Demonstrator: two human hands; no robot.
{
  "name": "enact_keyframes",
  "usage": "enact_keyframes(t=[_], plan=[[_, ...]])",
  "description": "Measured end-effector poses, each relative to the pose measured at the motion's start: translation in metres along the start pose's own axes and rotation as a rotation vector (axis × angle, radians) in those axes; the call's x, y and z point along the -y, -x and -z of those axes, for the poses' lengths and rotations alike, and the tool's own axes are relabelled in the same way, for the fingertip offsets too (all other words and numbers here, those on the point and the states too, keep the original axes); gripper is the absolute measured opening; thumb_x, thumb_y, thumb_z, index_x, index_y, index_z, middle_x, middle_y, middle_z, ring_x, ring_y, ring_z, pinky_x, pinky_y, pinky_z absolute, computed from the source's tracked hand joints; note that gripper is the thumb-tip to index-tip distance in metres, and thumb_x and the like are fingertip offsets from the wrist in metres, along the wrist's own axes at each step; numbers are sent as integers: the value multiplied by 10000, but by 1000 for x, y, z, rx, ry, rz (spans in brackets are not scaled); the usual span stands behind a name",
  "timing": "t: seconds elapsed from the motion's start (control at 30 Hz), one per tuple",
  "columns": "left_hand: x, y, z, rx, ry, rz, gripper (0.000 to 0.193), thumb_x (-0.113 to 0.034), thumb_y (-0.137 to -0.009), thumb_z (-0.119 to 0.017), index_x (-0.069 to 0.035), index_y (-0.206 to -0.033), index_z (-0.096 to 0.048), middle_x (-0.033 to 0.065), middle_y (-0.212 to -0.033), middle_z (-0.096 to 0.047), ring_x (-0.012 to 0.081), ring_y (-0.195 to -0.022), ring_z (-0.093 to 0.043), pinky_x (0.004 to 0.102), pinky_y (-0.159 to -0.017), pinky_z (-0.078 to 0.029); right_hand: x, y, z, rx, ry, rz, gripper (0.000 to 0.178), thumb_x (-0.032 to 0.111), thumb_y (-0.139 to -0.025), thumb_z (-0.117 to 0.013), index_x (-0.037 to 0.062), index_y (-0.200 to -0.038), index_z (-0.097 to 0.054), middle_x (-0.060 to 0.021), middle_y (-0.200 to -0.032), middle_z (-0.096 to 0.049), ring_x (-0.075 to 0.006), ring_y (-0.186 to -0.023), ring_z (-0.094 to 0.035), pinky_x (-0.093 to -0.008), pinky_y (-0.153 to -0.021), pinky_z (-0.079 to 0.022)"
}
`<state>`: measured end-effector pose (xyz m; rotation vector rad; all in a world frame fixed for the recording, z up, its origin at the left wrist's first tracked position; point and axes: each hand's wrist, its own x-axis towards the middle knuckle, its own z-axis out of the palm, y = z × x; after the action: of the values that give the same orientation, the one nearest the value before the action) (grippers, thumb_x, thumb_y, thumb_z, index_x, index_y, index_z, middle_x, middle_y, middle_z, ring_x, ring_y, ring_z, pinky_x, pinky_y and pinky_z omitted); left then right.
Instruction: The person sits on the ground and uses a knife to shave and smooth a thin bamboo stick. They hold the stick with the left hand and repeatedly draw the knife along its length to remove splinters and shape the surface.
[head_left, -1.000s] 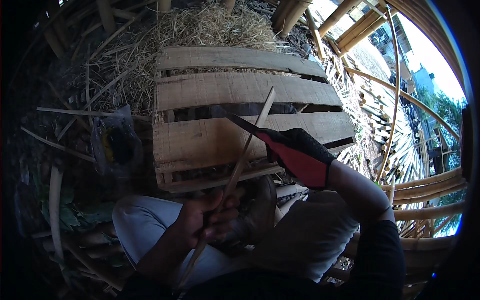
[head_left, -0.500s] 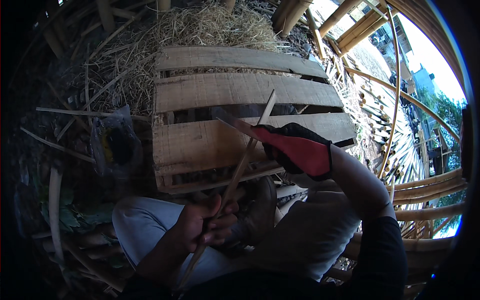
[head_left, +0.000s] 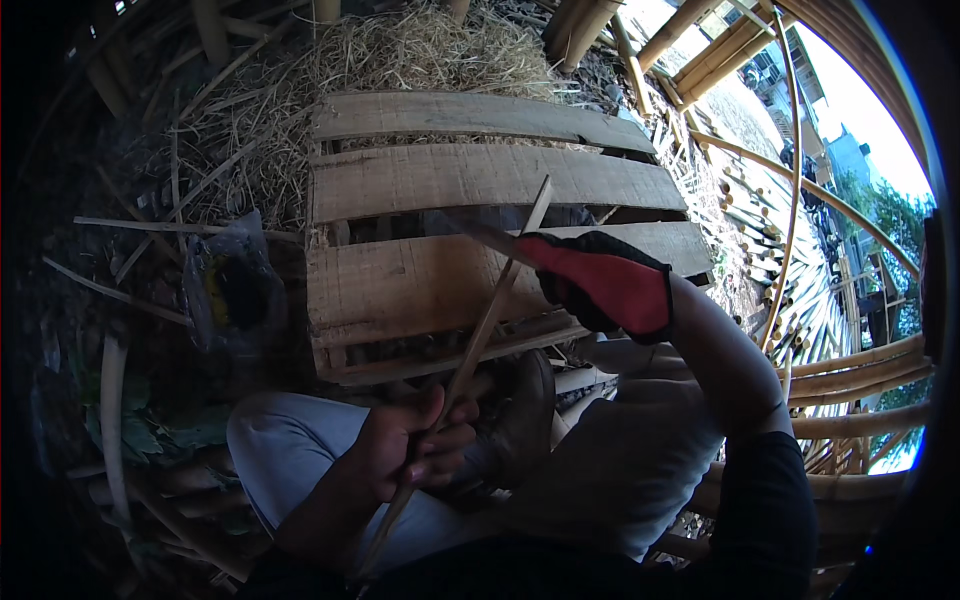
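Note:
My bare left hand [head_left: 415, 440] is closed around a long bamboo strip [head_left: 487, 325], which slants up and away over a slatted wooden pallet [head_left: 400, 285]. In a red and black glove, my right hand [head_left: 605, 285] grips a knife, its handle hidden inside the fist. The knife's blade [head_left: 487, 235] points left and lies across the upper part of the strip; motion blurs its tip. The strip's lower end runs down past my left wrist toward my lap.
Dry straw [head_left: 430, 50] is heaped beyond the pallet. A clear plastic bag [head_left: 235, 280] with something black and yellow inside lies at its left, among loose bamboo strips [head_left: 120, 290]. At right, many cut bamboo poles [head_left: 780, 250] are piled. My boot [head_left: 530, 405] is at the pallet's near edge.
My right hand and the knife have shifted slightly up and to the right along the strip. The left hand and the bamboo strip stay nearly in place.

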<state>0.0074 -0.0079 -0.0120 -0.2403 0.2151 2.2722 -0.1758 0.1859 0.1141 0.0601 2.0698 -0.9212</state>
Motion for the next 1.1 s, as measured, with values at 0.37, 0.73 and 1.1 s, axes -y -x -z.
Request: enact_keyframes(t=[0.37, 0.73, 1.1], plan=[[0, -3, -4, -25, -67, -22, 423, -563, -996, -456, -145, -936, -432, -68, -597, -348, 43, -399, -323, 206, -402, -260, -14, 0, -14, -28, 74, 169, 540, 660, -926, -544, 136, -804, -588, 73, -626, -485, -42, -505, -408, -231, -462, -326], [0, -3, -6, -41, -80, -21, 434, -575, -988, -464, -145, -928, -439, -71, -595, -346, 39, -394, -311, 203, -402, -249, -14, -12, 7, 91, -38, 58, 514, 629, -938, -557, 128, -847, -619, 73, -613, -484, -31, -501, -436, -212, -487, -365], [0, -4, -4, -26, -62, -28, 429, -569, -992, -461, -146, -923, -433, -74, -594, -350, 32, -387, -306, 192, -392, -242, -16, 3, -28, 63, 204, 31, 453, 554, -979, -535, 127, -860, -631, 60, -685, -557, -48, -510, -499, -216, -451, -371]])
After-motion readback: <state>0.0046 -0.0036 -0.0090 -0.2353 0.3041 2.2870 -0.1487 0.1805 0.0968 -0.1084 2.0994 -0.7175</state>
